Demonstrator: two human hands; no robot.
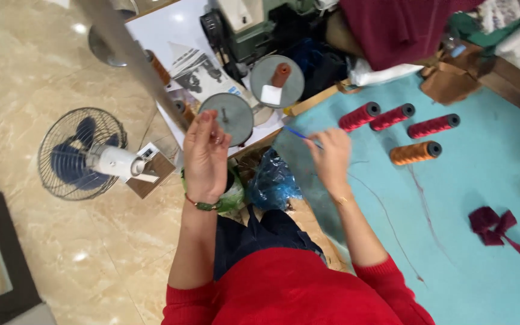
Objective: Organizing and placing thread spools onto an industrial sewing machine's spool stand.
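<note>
My left hand (206, 150), with a green bracelet at the wrist, is raised in front of a grey round disc (227, 115) on a stand. Its fingertips are pinched together, and I cannot make out anything between them. My right hand (332, 157) hovers over the near edge of the turquoise table (482, 180) and grips a thin blue stick (301, 135) that points left. A fine thread (386, 216) trails from that hand across the table. Three dark red thread spools (399, 117) and an orange spool (415, 153) lie just right of the hand.
A second grey disc (277, 80) carries a brown cone. A sewing machine (242, 27) and dark red cloth (392, 24) lie beyond. A blue plastic bag (272, 180) sits between my arms. A fan (82, 153) stands on the marble floor at left. Maroon fabric scraps (495, 225) lie on the table at right.
</note>
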